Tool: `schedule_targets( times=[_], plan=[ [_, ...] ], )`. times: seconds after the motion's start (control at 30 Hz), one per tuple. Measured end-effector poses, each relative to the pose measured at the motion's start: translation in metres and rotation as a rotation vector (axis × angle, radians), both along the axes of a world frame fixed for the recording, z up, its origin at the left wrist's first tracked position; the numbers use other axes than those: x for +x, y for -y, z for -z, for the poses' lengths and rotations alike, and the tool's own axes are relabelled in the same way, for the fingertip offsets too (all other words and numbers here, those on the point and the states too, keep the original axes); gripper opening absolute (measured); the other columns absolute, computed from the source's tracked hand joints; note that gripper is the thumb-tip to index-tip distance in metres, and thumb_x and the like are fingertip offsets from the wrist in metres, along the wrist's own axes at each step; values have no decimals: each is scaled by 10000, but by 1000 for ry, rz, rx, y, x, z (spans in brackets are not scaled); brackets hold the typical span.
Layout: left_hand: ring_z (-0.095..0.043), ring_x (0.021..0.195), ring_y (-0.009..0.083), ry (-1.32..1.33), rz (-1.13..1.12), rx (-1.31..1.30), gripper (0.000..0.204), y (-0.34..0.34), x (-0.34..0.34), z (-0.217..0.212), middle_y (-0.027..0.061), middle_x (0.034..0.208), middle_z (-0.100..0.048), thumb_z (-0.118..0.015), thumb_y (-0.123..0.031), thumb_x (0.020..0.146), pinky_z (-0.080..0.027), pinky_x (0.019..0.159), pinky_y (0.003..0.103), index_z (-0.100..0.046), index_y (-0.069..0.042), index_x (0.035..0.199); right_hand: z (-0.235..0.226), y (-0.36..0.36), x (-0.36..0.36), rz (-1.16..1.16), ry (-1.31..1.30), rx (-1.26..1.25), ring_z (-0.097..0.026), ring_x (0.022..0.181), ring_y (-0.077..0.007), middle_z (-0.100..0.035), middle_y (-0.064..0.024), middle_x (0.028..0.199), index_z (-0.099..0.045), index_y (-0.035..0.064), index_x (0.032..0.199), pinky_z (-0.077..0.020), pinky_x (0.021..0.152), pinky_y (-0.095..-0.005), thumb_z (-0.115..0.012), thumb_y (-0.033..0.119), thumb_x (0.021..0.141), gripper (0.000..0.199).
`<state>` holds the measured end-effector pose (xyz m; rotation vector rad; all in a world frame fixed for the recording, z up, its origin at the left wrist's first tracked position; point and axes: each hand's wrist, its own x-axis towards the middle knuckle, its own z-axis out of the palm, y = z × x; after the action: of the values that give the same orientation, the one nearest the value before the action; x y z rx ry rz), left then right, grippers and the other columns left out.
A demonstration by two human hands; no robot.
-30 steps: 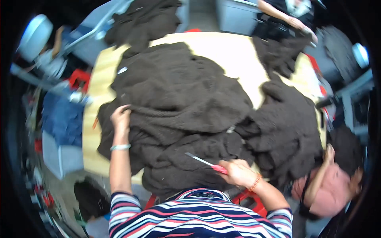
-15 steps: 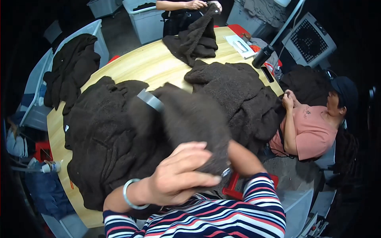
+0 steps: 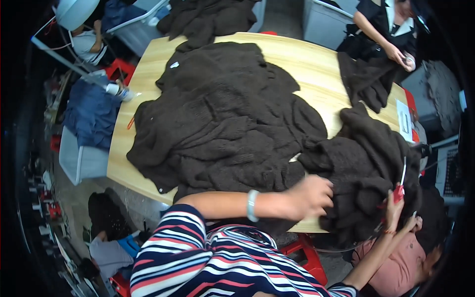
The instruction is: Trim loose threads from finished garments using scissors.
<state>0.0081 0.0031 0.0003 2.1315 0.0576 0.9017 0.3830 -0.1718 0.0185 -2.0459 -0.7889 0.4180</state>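
Note:
My left hand [image 3: 309,198], with a pale bangle at the wrist, hovers over the near table edge between two heaps of dark brown fleecy garments. Its fingers are slightly bent and apart, and nothing shows in them. My right hand [image 3: 394,207] reaches out to the right, closed round a red-handled tool [image 3: 398,192] whose narrow metal blade points away from me. Beneath the blade lies the right heap of brown garments [image 3: 366,168]. The larger brown garment pile [image 3: 222,114] spreads across the middle of the table.
A pale wooden table [image 3: 292,52] carries the heaps. One co-worker [image 3: 383,37] handles brown cloth at the far right; another, in a pink top [image 3: 396,267], sits close by my right arm. A red stool [image 3: 304,255] stands below the near edge. A lamp arm [image 3: 74,62] rises at left.
My view has turned left, so the table appears shifted right. The brown garment raised before me is out of my hands. My right hand, hidden before, now shows with the red-handled tool.

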Motion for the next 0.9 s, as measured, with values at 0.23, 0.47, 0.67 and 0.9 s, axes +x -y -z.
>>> schedule_targets(
  times=[0.23,0.47,0.67,0.9],
  plan=[
    [-501,1183,392,-660,-1058,31,529,-98,-251,31,184,1212,-558,-734,-127,695,-412,1002,486,-589,-73,1201,5,-63,-167,-496,248,-91,-571,699,-130,-614,-5,886,-537,41,1364,-497,653,-292,-636,65,918,458],
    [-29,1479,462,-1283,-1314,-345,1342,-92,-392,85,236,1605,20,-921,-128,567,-202,1073,735,-34,-208,1571,5,-172,-277,-813,182,-484,-678,943,-382,-675,-226,967,-575,106,1302,-518,830,-395,-674,178,868,450],
    [-426,1228,379,-993,-1283,180,747,-124,-424,158,207,1253,-449,-630,10,703,-333,1007,572,-400,-2,1413,14,-228,-358,-1092,278,-493,-652,940,-416,-671,-237,953,-562,105,1291,-524,800,-446,-674,178,846,465],
    [-580,964,327,-592,-1414,178,589,-195,-411,93,116,1000,-584,-566,93,725,-425,804,441,-512,-84,1284,27,-249,-381,-1030,203,-477,-667,939,-405,-690,-221,975,-582,79,1271,-537,804,-420,-673,192,861,435]
  ],
)
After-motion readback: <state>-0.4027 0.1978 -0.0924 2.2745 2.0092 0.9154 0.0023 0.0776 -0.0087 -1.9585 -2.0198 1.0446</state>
